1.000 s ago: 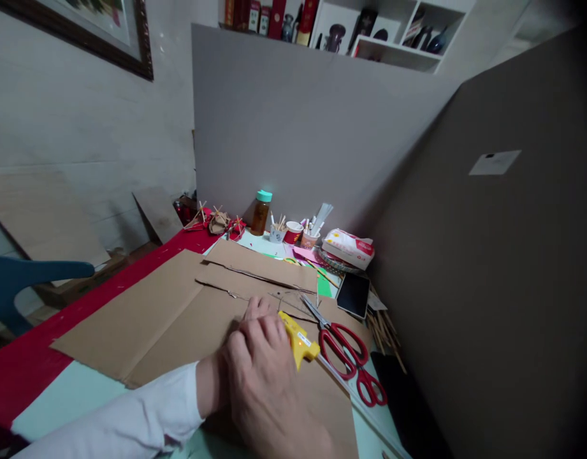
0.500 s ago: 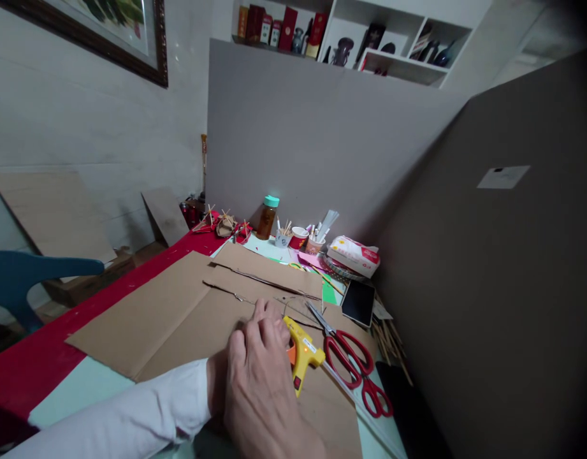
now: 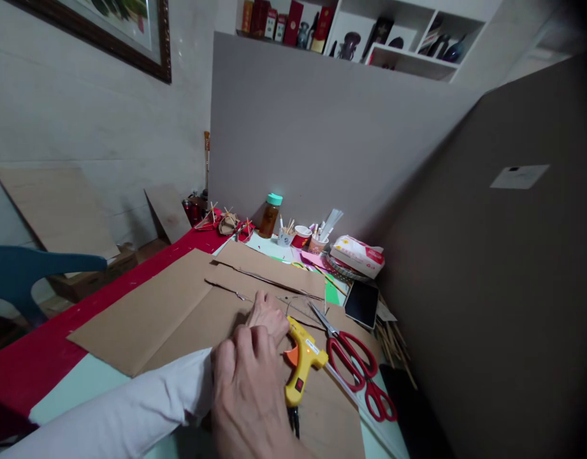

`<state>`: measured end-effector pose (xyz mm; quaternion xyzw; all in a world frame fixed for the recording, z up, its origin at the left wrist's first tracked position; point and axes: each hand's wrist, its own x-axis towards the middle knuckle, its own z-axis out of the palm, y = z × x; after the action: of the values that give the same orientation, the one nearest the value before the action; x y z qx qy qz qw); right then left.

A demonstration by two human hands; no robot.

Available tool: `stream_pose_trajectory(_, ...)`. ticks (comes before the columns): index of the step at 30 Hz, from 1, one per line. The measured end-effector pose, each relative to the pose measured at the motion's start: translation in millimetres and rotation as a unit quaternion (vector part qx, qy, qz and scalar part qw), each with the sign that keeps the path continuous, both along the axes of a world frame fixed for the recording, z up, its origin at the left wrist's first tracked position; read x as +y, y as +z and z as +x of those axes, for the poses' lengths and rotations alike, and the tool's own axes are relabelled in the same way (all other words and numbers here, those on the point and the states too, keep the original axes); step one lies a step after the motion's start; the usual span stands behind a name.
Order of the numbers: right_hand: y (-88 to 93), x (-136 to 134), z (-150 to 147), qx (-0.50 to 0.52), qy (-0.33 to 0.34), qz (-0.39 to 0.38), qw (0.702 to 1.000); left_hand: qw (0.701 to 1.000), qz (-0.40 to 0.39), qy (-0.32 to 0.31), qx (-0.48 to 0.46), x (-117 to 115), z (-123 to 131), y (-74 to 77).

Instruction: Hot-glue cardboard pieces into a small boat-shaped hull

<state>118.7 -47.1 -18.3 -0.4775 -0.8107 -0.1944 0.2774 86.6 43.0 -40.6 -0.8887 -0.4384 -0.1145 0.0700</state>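
My left hand [image 3: 269, 317], its white sleeve reaching in from the lower left, rests low over a cardboard sheet [image 3: 178, 325], fingers curled downward. A thin dark cord [image 3: 222, 287] runs toward its fingertips; whether they grip it is hidden. My right hand [image 3: 250, 389] is nearer to me, overlapping the left wrist in view, its fingers bent and closed. What it may hold is out of sight. Just right of both hands lies a yellow hot glue gun [image 3: 303, 360] with an orange trigger and a clear glue stick [image 3: 355, 401] behind it. Red-handled scissors [image 3: 353, 360] lie beyond.
A longer dark strip [image 3: 264, 279] lies across the cardboard. Toward the back are a teal-lidded bottle [image 3: 270, 217], cups [image 3: 301, 236] of sticks and pens, a tissue pack [image 3: 357, 256] and a black phone-like slab [image 3: 362, 303]. Grey panels [image 3: 322, 140] wall the table's back and right.
My right hand has drawn back toward me and slightly left, uncovering more of my left hand and the glue gun's handle. The view has shifted slightly.
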Motion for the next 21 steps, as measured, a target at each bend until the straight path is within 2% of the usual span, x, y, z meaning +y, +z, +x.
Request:
stream_pose_trajectory(3,3.3,-4,-9,-0.002,0.012,0.008,1.000,0.997,-0.035,0.001,0.068,10,8,11.9)
stream_pose_trajectory(6,6.1,-4,-11,0.002,0.050,0.012,0.999,0.994,-0.050,0.003,0.102,6,9,21.1)
stream_pose_trajectory(9,10.8,-1,-6,-0.037,0.112,-0.010,0.993,0.993,-0.052,-0.002,0.110,-2,10,26.2)
stream_pose_trajectory(15,20.4,-3,14,-0.074,0.184,-0.039,0.979,0.994,-0.038,0.015,0.099,-9,3,31.3)
stream_pose_trajectory(21,26.9,-8,22,-0.058,0.155,-0.062,0.984,0.996,-0.020,0.027,0.084,-7,-6,36.0)
